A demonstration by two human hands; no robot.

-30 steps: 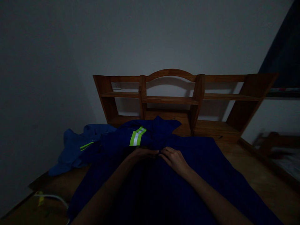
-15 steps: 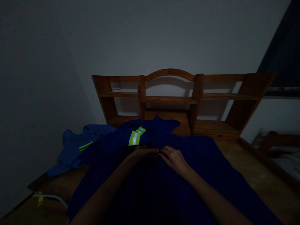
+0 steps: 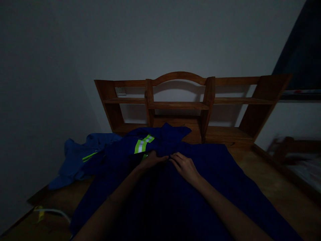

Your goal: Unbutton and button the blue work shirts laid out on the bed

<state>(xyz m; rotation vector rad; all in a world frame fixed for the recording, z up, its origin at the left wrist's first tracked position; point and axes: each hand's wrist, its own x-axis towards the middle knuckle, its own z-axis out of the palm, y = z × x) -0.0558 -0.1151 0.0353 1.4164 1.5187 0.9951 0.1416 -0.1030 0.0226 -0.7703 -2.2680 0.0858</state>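
Note:
A dark blue work garment (image 3: 213, 177) lies spread over the wooden surface, with a yellow-green and silver reflective band (image 3: 142, 144) across a bunched part at its far side. Both hands meet near the garment's middle, just below that bunched part. My left hand (image 3: 151, 160) is partly in shadow, its thumb stretched toward the right hand and its other fingers hidden by cloth and darkness. With fingertips pressed together, my right hand (image 3: 183, 165) pinches the garment's cloth. What detail of the cloth lies between the fingertips is too dark to make out.
A lighter blue garment (image 3: 75, 157) is heaped at the left by the wall. Behind stands a wooden shelf unit (image 3: 179, 105) with several compartments. A pale cable (image 3: 54, 211) with a yellow tag lies lower left. A raised wooden edge (image 3: 276, 167) runs along the right.
My left hand has shifted slightly, its back raised and its thumb now showing more clearly. The right hand keeps its pinch on the cloth. The whole view has moved a little.

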